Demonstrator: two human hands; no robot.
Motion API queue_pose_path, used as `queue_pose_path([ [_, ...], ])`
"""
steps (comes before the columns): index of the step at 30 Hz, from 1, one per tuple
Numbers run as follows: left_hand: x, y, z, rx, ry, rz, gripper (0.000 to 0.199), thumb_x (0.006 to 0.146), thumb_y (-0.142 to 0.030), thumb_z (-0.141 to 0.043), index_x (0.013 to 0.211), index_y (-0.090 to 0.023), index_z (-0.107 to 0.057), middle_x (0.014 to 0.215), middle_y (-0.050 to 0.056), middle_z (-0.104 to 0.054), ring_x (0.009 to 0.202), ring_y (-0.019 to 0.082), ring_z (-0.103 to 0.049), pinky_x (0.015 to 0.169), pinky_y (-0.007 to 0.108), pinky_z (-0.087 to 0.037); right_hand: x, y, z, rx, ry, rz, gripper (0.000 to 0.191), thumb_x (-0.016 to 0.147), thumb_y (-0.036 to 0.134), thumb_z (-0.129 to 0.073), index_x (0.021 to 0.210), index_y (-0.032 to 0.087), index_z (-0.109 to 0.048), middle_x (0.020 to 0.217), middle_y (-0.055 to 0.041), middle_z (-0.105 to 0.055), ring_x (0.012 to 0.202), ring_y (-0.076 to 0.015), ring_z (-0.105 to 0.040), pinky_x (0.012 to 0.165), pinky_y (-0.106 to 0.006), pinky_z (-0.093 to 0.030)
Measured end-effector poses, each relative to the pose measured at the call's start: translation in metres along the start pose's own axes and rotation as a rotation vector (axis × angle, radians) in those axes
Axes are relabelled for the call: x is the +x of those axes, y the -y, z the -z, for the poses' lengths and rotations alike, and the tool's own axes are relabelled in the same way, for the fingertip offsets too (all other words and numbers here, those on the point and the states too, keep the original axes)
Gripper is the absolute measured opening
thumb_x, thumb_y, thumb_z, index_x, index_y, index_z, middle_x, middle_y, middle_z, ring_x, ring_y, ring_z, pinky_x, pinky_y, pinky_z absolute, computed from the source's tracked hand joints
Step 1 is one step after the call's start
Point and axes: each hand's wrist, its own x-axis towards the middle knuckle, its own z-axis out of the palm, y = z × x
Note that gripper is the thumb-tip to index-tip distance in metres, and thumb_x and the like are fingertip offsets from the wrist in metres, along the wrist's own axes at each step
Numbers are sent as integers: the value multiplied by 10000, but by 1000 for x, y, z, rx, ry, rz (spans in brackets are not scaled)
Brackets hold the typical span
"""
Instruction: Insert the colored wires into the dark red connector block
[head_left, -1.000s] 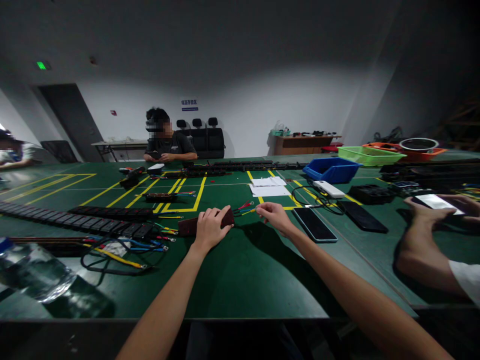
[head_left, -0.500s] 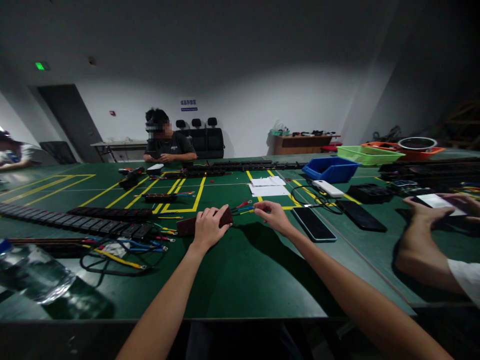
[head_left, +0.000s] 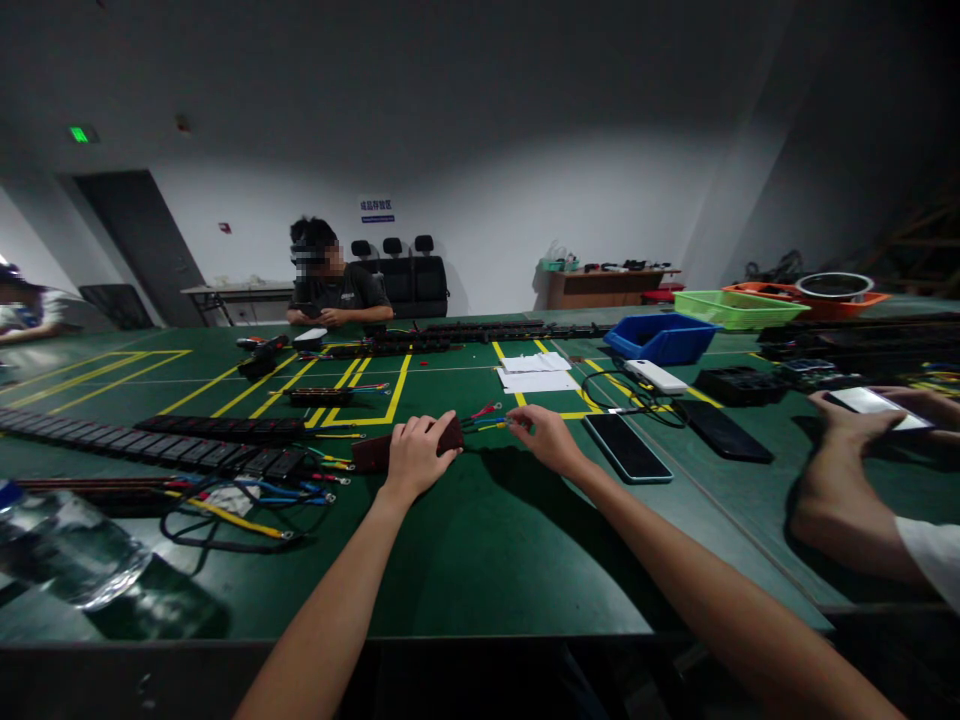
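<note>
My left hand (head_left: 420,452) is wrapped over a dark red rectangular block (head_left: 373,453) lying on the green table, thumb along its near right end. Several thin wires (head_left: 480,420) in red, blue, green and yellow come out of that end, tipped with ring terminals. At their tips, my right hand (head_left: 546,436) is closed in a pinch on a wire end; which wire it holds is partly hidden by the fingers. A phone (head_left: 627,448) lies face up just right of my right hand.
At left are black segmented strips (head_left: 150,445), cables and a water bottle (head_left: 71,550). White papers (head_left: 536,373), a blue bin (head_left: 660,340) and a white power bank (head_left: 655,377) lie beyond my right hand. A co-worker's hands (head_left: 855,420) hold a phone at right; another person sits opposite.
My hands stay almost where they were; the right fingers shift very slightly at the wire ends. The co-worker's phone at right tilts a little.
</note>
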Motion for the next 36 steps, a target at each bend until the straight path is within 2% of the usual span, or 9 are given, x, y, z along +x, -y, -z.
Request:
queue_pose_path([
  [6,0,-1,0,-1,3,-11,638,870,-473,-669,1450,-295,-473,1139,71,-647,1047,269,-556,869,390,-395,-1,-1,-1,-71,1,7,188,918,280,-571,1016,199,-710,920,-71,-703,804,-199,-625,726,-300,-457],
  [11,0,-1,1,-5,5,-16,638,870,-477,-669,1449,-295,-473,1138,72,-648,1051,271,-559,873,398,-397,-1,1,0,-46,-8,-15,184,918,305,-563,939,210,-719,872,-64,-702,789,-202,-618,714,-306,-463],
  [15,0,-1,1,-18,8,-12,635,876,-470,-660,1456,-301,-465,1146,72,-645,1062,272,-561,882,399,-402,0,5,0,135,-12,-109,212,890,357,-581,896,195,-717,830,-54,-711,737,-186,-622,672,-295,-499],
  [20,0,-1,1,-29,10,-5,630,881,-464,-654,1457,-297,-464,1160,81,-645,1070,275,-556,894,403,-401,1,7,-3,485,31,-338,300,807,449,-644,876,165,-710,724,-32,-662,585,-144,-565,441,-231,-475],
  [23,0,-1,2,-31,1,-19,624,882,-465,-655,1451,-288,-470,1148,75,-646,1055,269,-558,886,399,-399,2,7,-3,597,33,-401,310,772,463,-673,832,161,-701,715,-33,-650,623,-144,-579,418,-202,-464],
  [30,0,-2,0,-12,12,-25,636,870,-478,-663,1448,-296,-472,1133,77,-648,1053,274,-557,882,398,-392,1,5,-3,463,64,-334,340,832,491,-598,790,164,-677,659,-9,-628,504,-107,-517,397,-193,-432],
  [36,0,-2,0,-16,26,-45,646,864,-471,-669,1453,-305,-462,1122,67,-647,1043,266,-561,870,396,-396,1,6,-5,484,60,-451,330,840,480,-601,716,175,-627,594,-5,-598,470,-102,-511,380,-180,-393],
])
